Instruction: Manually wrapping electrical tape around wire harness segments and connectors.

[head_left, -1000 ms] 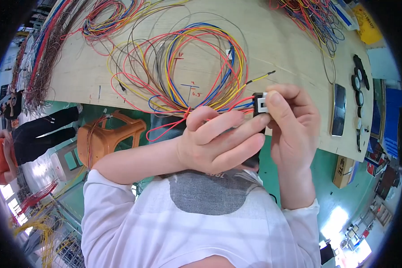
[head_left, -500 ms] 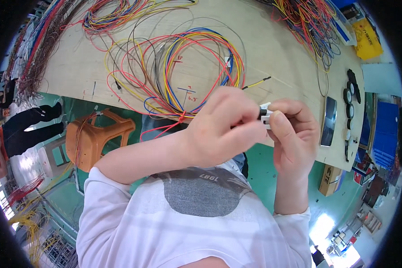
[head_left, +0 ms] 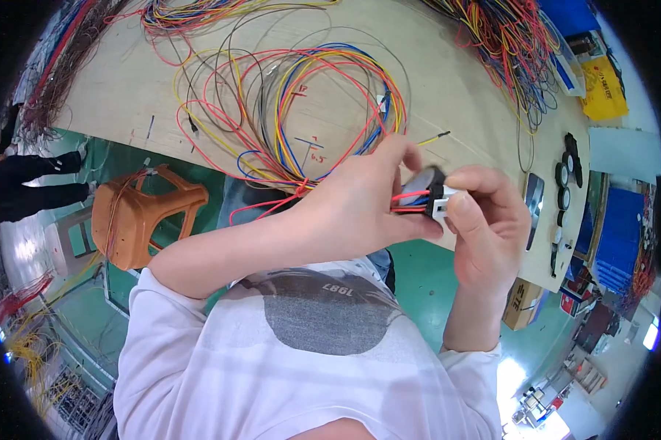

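Observation:
My left hand (head_left: 356,202) is closed around a short bundle of red and blue wires (head_left: 410,202), thumb below and fingers curled above. The wires run into a white connector (head_left: 441,202) with black material around its wire end. My right hand (head_left: 488,216) pinches that connector between thumb and fingers. A blurred, round grey thing with a black edge (head_left: 421,180), perhaps a tape roll, shows between the hands; what bears it is hidden. Just beyond, a large coil of red, yellow, blue and black wires (head_left: 278,121) lies on the wooden table (head_left: 448,88), tied with red near its front edge.
Further wire bundles (head_left: 503,44) lie at the far right and far left. Along the right edge sit a phone-like dark slab (head_left: 534,194) and several black tape rolls (head_left: 563,174). An orange stool (head_left: 129,213) stands at left, near another person's legs (head_left: 41,183).
My left hand's fingers have opened out somewhat from the connector, uncovering the red and blue wires and the round grey thing. My right hand still pinches the connector. The whole view has shifted slightly.

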